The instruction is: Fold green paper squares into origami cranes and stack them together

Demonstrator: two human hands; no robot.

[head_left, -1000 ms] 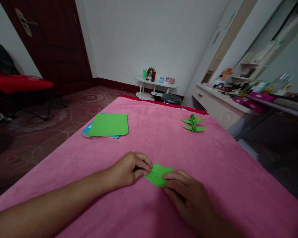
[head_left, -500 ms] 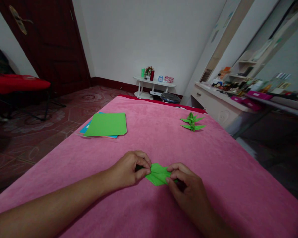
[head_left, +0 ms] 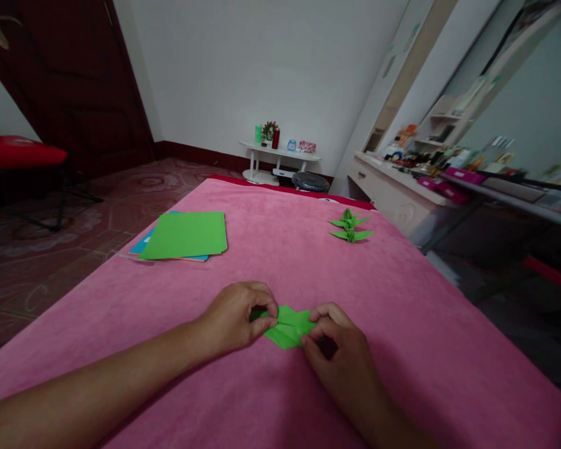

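Observation:
A small, partly folded piece of green paper (head_left: 286, 327) lies on the pink cloth (head_left: 402, 324) right in front of me. My left hand (head_left: 236, 315) pinches its left end with curled fingers. My right hand (head_left: 339, 358) pinches its right end, thumb and forefinger pressed together on the fold. Both hands rest on the cloth, the paper stretched between them.
A stack of coloured paper sheets, green on top (head_left: 184, 234), lies at the far left of the cloth. Two folded green paper cranes (head_left: 350, 227) sit at the far right. Beyond are a low white table (head_left: 280, 156), a dresser (head_left: 402, 199) and a red chair (head_left: 19, 153).
My right hand went from lying flat over the paper to pinching its right end. The view has shifted slightly to the left; my left hand keeps its pinch.

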